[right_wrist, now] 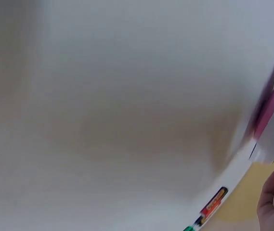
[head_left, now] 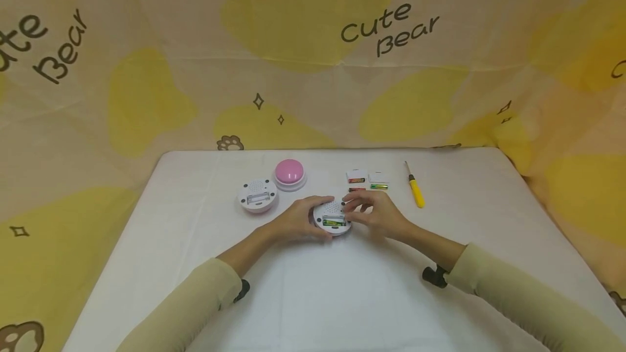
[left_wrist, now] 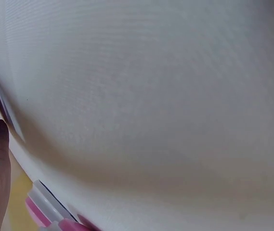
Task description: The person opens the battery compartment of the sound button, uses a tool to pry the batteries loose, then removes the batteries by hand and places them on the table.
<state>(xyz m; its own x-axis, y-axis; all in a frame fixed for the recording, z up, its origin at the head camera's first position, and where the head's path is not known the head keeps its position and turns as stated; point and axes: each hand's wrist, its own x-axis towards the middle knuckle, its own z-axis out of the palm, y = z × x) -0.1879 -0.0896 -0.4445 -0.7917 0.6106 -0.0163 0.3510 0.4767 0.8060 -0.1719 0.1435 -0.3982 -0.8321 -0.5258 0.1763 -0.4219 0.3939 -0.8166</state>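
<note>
In the head view my left hand [head_left: 298,219] grips a round white push-button device [head_left: 332,209], turned base up, thumb along its near edge and fingers at its far edge. Its battery compartment faces up, with a green battery [head_left: 334,222] lying in the near part. My right hand [head_left: 379,215] is at the device's right side, fingers bent loosely and fingertips right at the rim. The right wrist view shows the device's pink button side [right_wrist: 271,110] facing down. Just beyond the right hand lie red-and-black batteries [head_left: 356,180] and another green battery [head_left: 379,186].
To the left, a second white device [head_left: 257,195] lies base up with its battery compartment uncovered. Behind it a pink button [head_left: 289,171] stands face up. Small white covers [head_left: 379,176] lie by the batteries. A yellow-handled screwdriver [head_left: 415,189] lies at the right on the white table [head_left: 293,297].
</note>
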